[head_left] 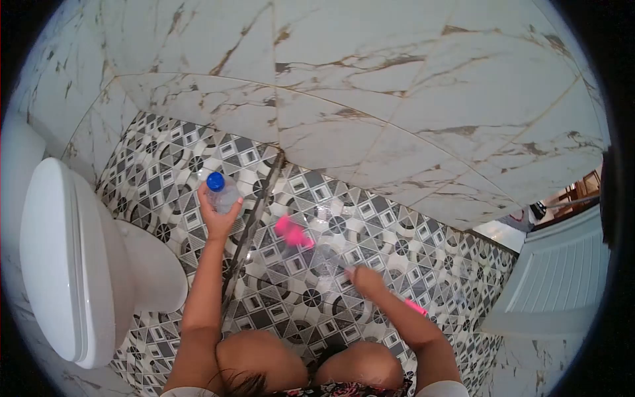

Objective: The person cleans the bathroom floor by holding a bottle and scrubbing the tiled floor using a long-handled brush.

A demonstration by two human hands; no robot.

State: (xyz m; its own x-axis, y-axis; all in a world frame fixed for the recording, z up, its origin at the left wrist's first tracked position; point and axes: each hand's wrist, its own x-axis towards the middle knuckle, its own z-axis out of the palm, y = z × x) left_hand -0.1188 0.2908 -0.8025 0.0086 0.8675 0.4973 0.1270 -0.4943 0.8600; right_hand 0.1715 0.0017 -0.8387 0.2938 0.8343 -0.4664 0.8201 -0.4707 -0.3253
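Note:
My left hand is wrapped round a clear plastic bottle with a blue cap, held upright over the patterned floor between the toilet and the low ledge. My right hand grips the pale handle of a scrub brush with a pink head. The head is at or just above the wet-looking tiles, blurred by motion. A pink piece shows behind my right forearm, roughly in line with the handle; whether it is the brush's end I cannot tell.
A white toilet with its lid down stands at the left. A dark-edged ledge crosses the patterned floor. Marble-look wall tiles rise ahead. A louvred door stands at the right, beside an opening.

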